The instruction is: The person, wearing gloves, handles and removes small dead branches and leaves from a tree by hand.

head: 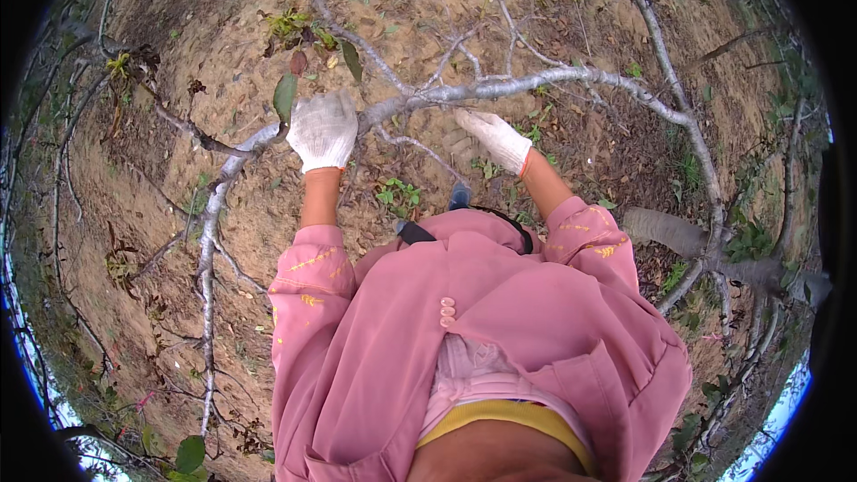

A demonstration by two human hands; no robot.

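Note:
My left hand (323, 128), in a white knit glove, is closed around a thick grey tree branch (395, 106). The branch arches across in front of me and carries bare side shoots. My right hand (494, 135), gloved the same way, hangs just below the branch to the right. Its fingers are blurred and apart, and I see nothing held in them. A thin side twig (422, 146) slants down from the branch between both hands. Beside the left glove hangs a green leaf (284, 97).
At right, a tree trunk (663, 231) leans in, with a long limb (659, 47) rising above it. To the left a forked bare branch (209, 234) runs downward. Leaf litter and small weeds (398, 195) cover the sandy soil. A shoe (459, 195) shows below me.

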